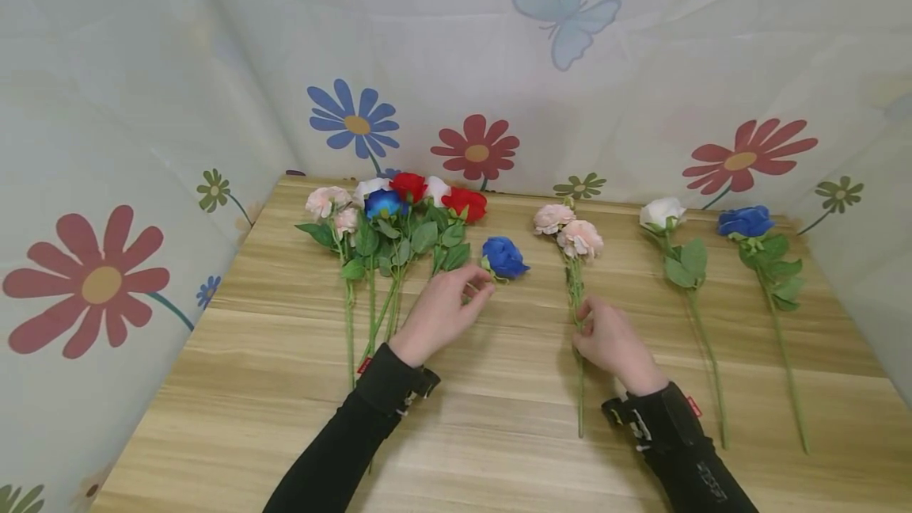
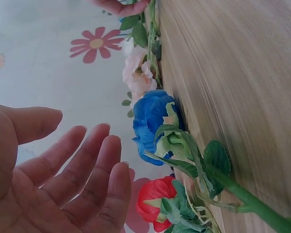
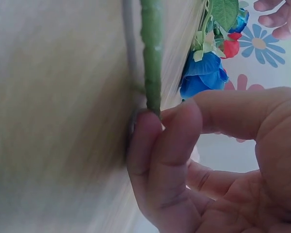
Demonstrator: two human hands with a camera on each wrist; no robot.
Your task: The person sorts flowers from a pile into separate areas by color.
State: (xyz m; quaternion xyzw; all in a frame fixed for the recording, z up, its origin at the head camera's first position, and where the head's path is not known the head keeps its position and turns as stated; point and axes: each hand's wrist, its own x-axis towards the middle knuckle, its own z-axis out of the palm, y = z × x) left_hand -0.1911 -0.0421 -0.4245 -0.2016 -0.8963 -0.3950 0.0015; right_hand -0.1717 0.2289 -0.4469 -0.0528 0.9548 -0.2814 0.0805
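Observation:
My right hand (image 1: 614,343) pinches the green stem of a pink flower spray (image 1: 580,240) between thumb and fingertips. The stem (image 3: 153,58) runs close above the wood in the right wrist view. My left hand (image 1: 445,311) holds nothing, its fingers loosely bent in the left wrist view. Just beyond it lies a blue rose (image 1: 504,257), whose stem is hidden in the head view by that hand. Left of this hand a bunch of flowers lies together: red roses (image 1: 465,203), another blue rose (image 1: 385,203), white ones and pink ones (image 1: 328,201).
On the right of the wooden table (image 1: 499,434) lie a white rose (image 1: 663,214) and a blue rose (image 1: 745,222), apart, with stems toward the front. A printed cloth (image 1: 399,30) stands upright behind the table's back edge and along both sides.

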